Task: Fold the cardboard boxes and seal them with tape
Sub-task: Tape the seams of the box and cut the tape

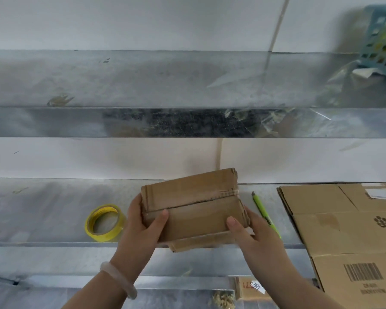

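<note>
Being held in both hands, a small cardboard box (192, 206) is seen just above the front part of a shiny metal shelf (42, 208). The box is tipped a little, with its right end higher. A closed seam runs across its top, and a strip of clear tape (228, 192) is stuck over the right end of that seam. A loose flap (201, 241) sticks out along the near bottom edge.

The left end of the box is gripped by the left hand (140, 226), with the thumb laid on the top face and the fingers wrapped round the side. A pale bracelet (118, 278) is worn on that wrist. The right end is gripped by the right hand (252, 233) in the same way, thumb on top and fingers curled round the side.

A roll of yellow tape (104, 223) is lying flat on the shelf, just to the left of the left hand. A green cutter knife (265, 214) is lying on the shelf to the right of the box, partly hidden by the right hand. Further right, a pile of flat cardboard boxes (343, 230) is stacked, with a barcode (363, 272) printed on the top one. A blue plastic basket (383, 41) is placed on the higher shelf (120, 85), far to the right.
</note>
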Demonstrator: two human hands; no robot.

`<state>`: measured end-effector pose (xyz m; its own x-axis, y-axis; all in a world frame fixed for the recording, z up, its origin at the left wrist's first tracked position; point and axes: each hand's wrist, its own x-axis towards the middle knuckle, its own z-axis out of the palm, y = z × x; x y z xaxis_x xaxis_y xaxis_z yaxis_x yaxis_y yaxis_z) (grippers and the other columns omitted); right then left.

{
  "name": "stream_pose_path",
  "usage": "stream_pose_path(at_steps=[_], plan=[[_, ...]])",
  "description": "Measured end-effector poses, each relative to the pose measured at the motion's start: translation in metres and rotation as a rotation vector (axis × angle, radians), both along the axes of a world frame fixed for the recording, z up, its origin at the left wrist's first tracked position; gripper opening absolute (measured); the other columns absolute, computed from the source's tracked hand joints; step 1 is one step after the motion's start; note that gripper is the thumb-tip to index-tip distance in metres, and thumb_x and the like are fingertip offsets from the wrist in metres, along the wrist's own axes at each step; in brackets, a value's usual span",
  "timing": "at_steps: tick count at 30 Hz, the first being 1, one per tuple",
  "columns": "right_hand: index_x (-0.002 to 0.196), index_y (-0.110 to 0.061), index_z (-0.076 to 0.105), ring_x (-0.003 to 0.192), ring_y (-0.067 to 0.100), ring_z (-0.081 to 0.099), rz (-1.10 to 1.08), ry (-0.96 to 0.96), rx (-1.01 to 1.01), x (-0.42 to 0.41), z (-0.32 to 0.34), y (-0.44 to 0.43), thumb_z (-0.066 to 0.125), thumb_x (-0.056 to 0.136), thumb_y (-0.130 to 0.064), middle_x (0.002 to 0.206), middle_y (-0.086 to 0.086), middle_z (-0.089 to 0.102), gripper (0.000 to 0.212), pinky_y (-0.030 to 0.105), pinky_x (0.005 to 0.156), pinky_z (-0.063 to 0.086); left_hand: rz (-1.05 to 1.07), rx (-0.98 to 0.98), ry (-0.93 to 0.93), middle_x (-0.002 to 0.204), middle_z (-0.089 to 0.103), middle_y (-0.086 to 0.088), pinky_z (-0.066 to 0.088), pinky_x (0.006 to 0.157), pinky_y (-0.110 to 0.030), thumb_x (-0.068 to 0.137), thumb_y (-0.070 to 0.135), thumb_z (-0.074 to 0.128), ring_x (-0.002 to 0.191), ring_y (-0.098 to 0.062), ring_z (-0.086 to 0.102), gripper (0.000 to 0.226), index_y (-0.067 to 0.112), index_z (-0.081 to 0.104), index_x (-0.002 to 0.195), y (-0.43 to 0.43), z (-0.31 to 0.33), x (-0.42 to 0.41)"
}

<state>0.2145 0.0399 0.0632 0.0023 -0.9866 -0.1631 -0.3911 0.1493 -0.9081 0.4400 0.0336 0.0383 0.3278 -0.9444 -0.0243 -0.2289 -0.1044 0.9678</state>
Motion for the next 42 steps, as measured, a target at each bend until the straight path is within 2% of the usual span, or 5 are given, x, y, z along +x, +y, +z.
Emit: stream_pose_path(at_steps=[5, 9, 13, 27, 42], plan=[[0.130, -0.067, 0.031, 0.131, -0.017, 0.029, 0.181, 0.162, -0.356, 0.012, 0.036, 0.011, 0.046, 0.078, -0.070, 0.141, -0.043, 0.027, 0.054, 0.018, 0.104, 0.038, -0.019, -0.122, 0.171, 0.114, 0.056, 0.009, 0.053, 0.067, -0.017, 0.078, -0.003, 0.074, 0.089, -0.001, 0.066, 0.076, 0.038, 0.038, 0.131, 0.034, -0.006, 0.018], [0.149, -0.032, 0.033, 0.147, -0.001, 0.011, 0.395, 0.573, -0.652, 0.026, 0.026, -0.008, 0.042, 0.091, -0.052, 0.158, -0.018, 0.021, 0.063, 0.019, 0.118, 0.012, -0.082, -0.029, -0.025, 0.112, 0.061, 0.002, 0.057, 0.076, -0.032, 0.068, 0.030, 0.080, 0.098, -0.011, 0.064, 0.057, 0.035, 0.050, 0.116, 0.023, -0.030, 0.037], [0.144, -0.024, 0.044, 0.146, 0.012, 0.025, 0.513, 0.816, -0.648, 0.041, 0.002, -0.030, 0.034, 0.096, -0.040, 0.152, -0.007, 0.040, 0.052, 0.038, 0.114, 0.032, -0.363, 0.097, -0.312, 0.116, 0.060, 0.017, 0.050, 0.093, -0.030, 0.082, 0.037, 0.068, 0.113, 0.002, 0.053, 0.038, 0.048, 0.049, 0.113, 0.001, -0.048, 0.048], [0.146, -0.035, 0.038, 0.145, 0.010, 0.025, 0.487, 0.904, -0.543, 0.046, 0.003, -0.026, 0.042, 0.087, -0.058, 0.152, -0.010, 0.039, 0.063, 0.038, 0.115, 0.028, -0.084, 0.192, -1.163, 0.086, 0.070, 0.001, 0.048, 0.084, -0.055, 0.054, 0.015, 0.089, 0.091, -0.033, 0.064, 0.036, 0.024, 0.072, 0.084, 0.011, -0.102, 0.161], [0.133, -0.026, 0.058, 0.110, -0.001, 0.048, 0.360, 0.446, -0.638, 0.127, 0.050, -0.026, 0.062, 0.092, -0.037, 0.124, -0.011, 0.061, 0.042, 0.003, 0.093, 0.031, -0.198, -0.592, -0.833, 0.099, 0.064, 0.004, 0.028, 0.112, -0.043, 0.092, 0.028, 0.046, 0.098, -0.012, 0.054, 0.016, 0.025, 0.052, 0.106, 0.013, 0.047, 0.098]])
